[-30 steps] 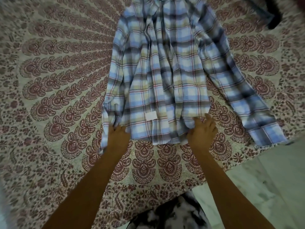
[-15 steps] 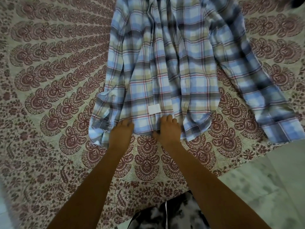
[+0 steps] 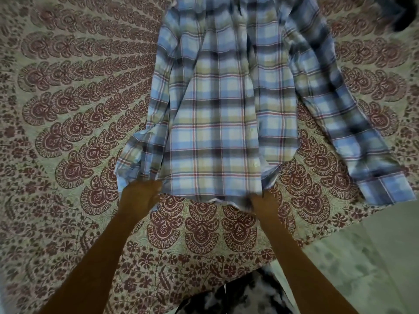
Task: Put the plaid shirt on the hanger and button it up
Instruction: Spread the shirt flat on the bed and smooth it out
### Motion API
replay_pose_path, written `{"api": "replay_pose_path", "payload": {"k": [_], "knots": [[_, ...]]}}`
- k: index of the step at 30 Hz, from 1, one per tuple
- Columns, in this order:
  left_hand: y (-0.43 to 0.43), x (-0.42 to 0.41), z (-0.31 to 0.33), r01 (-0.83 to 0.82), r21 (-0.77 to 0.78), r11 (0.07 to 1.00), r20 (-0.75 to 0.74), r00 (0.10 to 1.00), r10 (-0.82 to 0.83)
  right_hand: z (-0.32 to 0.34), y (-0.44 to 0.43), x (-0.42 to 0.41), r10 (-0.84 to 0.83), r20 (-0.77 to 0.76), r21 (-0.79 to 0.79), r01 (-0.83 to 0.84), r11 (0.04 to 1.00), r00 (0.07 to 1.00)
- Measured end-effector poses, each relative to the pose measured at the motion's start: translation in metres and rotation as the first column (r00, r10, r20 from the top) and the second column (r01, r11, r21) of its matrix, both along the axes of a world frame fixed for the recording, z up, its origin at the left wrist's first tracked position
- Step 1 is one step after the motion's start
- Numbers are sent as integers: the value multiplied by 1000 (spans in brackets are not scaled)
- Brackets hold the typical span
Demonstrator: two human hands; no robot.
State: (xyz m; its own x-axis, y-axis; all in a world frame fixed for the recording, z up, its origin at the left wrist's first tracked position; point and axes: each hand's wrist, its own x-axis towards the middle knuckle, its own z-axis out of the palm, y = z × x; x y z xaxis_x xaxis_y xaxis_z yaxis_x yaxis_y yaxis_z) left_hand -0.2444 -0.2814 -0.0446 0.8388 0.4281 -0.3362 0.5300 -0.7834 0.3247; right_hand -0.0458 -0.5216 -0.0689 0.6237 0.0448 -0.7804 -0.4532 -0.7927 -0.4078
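Shirt in blue, yellow and red plaid, spread flat across the middle of a patterned bedspread, hem toward the near edge, collar end cut off at the top of the view. One long sleeve slanting out toward the right edge of the bedspread, cuff just beside pale floor. Other sleeve bunched along the shirt's left side. Left hand at the hem's left corner, fingers curled into the cloth, gripping it. Right hand further right on the hem, pinching its edge, fingertips hidden under the cloth. Hem drawn taut between the two. Small white button by the front edge, above the right hand. Dark shape at the far right corner, too blurred to name. Black-and-white cloth at the near edge, between the forearms.
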Motion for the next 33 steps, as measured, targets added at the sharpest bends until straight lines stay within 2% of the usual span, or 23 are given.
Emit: {"api": "replay_pose_path", "payload": {"k": [2,5,7,9,11,13,14,16,18,20,22,23,25,27,31,33], "knots": [[-1,5,-2,18,83,996,-130,992,-7,-1,-1,-2,238,34,-67,-236,970,971],[-8,28,4,156,269,950,-329,942,-62,0,2,3,384,128,-104,-373,922,914],[-17,47,10,180,269,946,-458,888,-38,2,3,5,420,196,-164,-393,905,886],[-23,60,10,142,226,964,-542,840,4,1,2,8,298,361,-157,-257,954,884],[-30,76,13,53,138,989,-470,883,18,-1,2,15,57,508,-65,-27,998,859],[-42,95,17,-85,-40,996,-242,968,73,-3,1,24,-106,508,40,100,994,855],[-51,105,19,-136,-144,980,-133,984,117,-4,0,27,-152,467,77,131,988,871],[-70,126,22,-189,-329,925,-10,980,197,-5,2,33,-201,342,122,168,978,918],[-89,147,18,-212,-470,857,18,968,250,-6,4,37,-172,255,145,138,980,951],[-109,168,11,-222,-554,803,41,955,292,-3,3,39,-245,193,224,200,954,950],[-123,183,6,-208,-563,800,76,951,300,5,0,38,-387,150,363,313,878,910],[-128,189,1,-179,-528,830,64,966,249,7,-3,38,-455,136,429,362,828,880],[-137,194,-8,-38,-351,936,-19,999,34,14,-10,41,-543,146,503,411,760,827],[-138,192,-16,49,-214,976,-117,990,-75,17,-15,47,-600,218,504,438,744,770],[-125,172,-16,18,-139,990,-126,991,-36,16,-17,56,-679,310,484,504,715,666],[-112,156,-14,-105,-179,978,-66,993,95,14,-18,57,-701,272,485,535,692,660]]}}
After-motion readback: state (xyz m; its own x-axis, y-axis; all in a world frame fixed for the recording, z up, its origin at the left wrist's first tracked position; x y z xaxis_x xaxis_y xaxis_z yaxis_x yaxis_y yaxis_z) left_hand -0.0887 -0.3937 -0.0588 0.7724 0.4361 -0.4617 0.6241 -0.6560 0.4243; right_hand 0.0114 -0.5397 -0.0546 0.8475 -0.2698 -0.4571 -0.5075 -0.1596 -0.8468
